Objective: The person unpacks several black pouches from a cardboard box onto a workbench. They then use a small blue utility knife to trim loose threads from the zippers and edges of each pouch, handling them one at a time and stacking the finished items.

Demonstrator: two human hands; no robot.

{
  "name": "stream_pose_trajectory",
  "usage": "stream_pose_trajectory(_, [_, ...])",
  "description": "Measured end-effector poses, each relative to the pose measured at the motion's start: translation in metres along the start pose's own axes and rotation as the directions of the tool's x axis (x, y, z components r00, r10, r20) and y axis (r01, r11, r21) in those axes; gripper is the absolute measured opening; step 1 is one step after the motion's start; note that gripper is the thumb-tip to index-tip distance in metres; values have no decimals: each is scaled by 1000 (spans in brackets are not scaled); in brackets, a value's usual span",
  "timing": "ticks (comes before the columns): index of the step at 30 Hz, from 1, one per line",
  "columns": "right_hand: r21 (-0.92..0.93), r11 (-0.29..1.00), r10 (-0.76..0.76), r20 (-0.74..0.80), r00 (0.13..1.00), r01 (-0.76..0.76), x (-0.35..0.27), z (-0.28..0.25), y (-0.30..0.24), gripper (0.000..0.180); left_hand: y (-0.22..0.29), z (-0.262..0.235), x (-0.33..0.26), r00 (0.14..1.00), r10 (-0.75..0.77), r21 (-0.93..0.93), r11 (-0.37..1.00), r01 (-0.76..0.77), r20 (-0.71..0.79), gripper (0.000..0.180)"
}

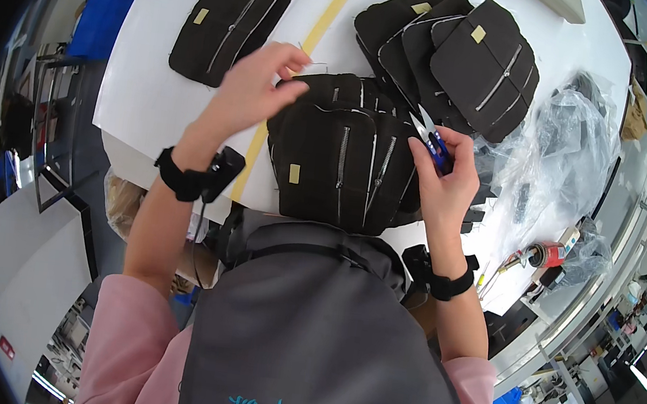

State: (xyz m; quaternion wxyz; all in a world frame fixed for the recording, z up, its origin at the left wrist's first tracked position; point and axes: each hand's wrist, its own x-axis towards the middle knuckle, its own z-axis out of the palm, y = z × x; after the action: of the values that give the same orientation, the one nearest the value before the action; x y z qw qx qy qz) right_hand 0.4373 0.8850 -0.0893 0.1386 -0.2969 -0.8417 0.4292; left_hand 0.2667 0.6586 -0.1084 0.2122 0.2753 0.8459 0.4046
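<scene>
In front of me on the white table lies a black fabric bag piece (318,142) with silver zippers and a small yellowish tag. Above its upper left corner is my left hand (252,89), thumb and fingers apart with nothing seen between them. My right hand (453,186) is closed around blue-handled thread snips (436,148) at the piece's right edge. The pointed metal blades face up and to the left, over the black fabric.
Another black zippered piece (231,28) lies at the far left. Several overlap in a pile (486,73) at the far right. Crumpled clear plastic (559,161) covers the table's right side, near a red can (547,255). A yellow strip (334,8) crosses the tabletop.
</scene>
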Motion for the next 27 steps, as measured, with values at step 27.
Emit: stream_pose_trajectory(27, [256,779,243,718,652,-572,13,11,-17,19,37,51,-14,965,203,-183,955,-232,-163,17])
